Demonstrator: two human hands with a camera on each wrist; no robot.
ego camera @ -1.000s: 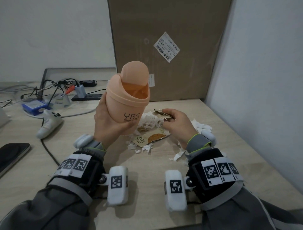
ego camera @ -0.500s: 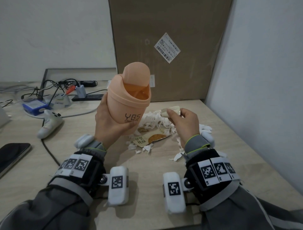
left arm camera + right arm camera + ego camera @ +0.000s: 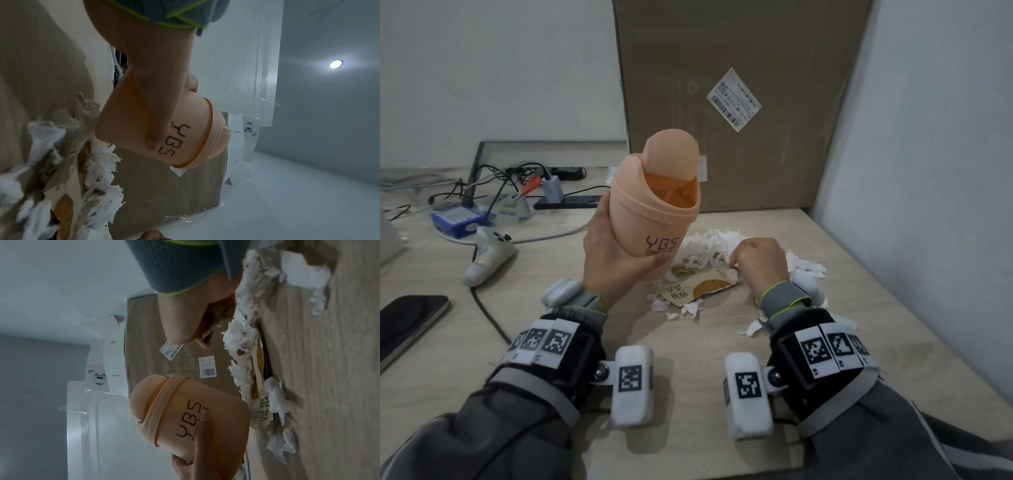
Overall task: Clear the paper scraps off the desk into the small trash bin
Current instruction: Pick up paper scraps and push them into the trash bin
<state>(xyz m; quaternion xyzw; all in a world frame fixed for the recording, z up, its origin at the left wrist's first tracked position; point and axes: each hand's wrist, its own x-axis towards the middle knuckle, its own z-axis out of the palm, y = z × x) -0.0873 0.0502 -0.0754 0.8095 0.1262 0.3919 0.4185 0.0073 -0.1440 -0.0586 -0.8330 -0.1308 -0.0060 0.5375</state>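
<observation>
The small peach trash bin marked YBS is off the desk, tilted, its swing lid pushed in. My left hand grips its lower body, the thumb across the lettering. To its right, torn white paper scraps are heaped on the desk around a printed snack wrapper. My right hand rests on that heap with fingers curled. In the right wrist view the thumb and fingers pinch a bit of white scrap, with the bin beside them.
A large cardboard box stands right behind the heap and a wall closes the right side. On the left lie a white controller, a phone, a blue box and cables.
My right hand, which held a scrap up beside the bin's mouth, has dropped back onto the heap without it. The bin stays held up in my left hand.
</observation>
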